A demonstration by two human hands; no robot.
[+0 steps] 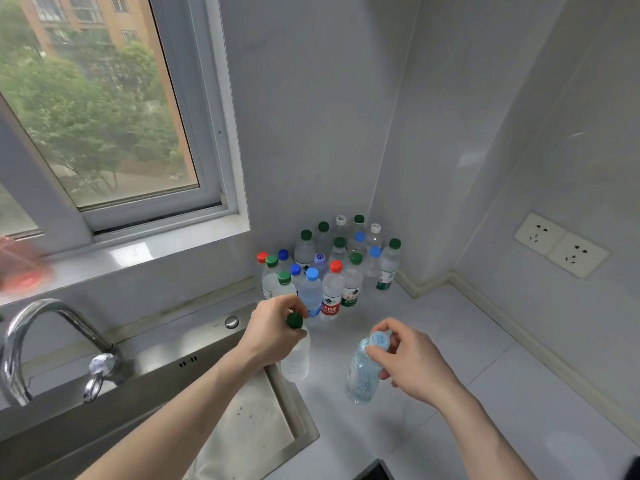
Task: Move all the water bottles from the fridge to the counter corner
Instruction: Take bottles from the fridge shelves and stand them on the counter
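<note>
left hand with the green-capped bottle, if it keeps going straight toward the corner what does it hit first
Most likely the clear plastic bottle with the light blue cap at the front of the cluster, directly beyond the left hand and its green-capped clear bottle. The green-capped one beside it is about as close; depth is unclear.

- Steel sink (242,434), sunk below and left of the left hand.
- Curved chrome faucet (41,341), far left of both hands, by the sink's back edge.
- Window (104,109) up and left of the hands, trees outside.
- Double wall socket (561,244), up and right of the right hand.
- Blurred red object (20,268) on the windowsill, far left.
</note>
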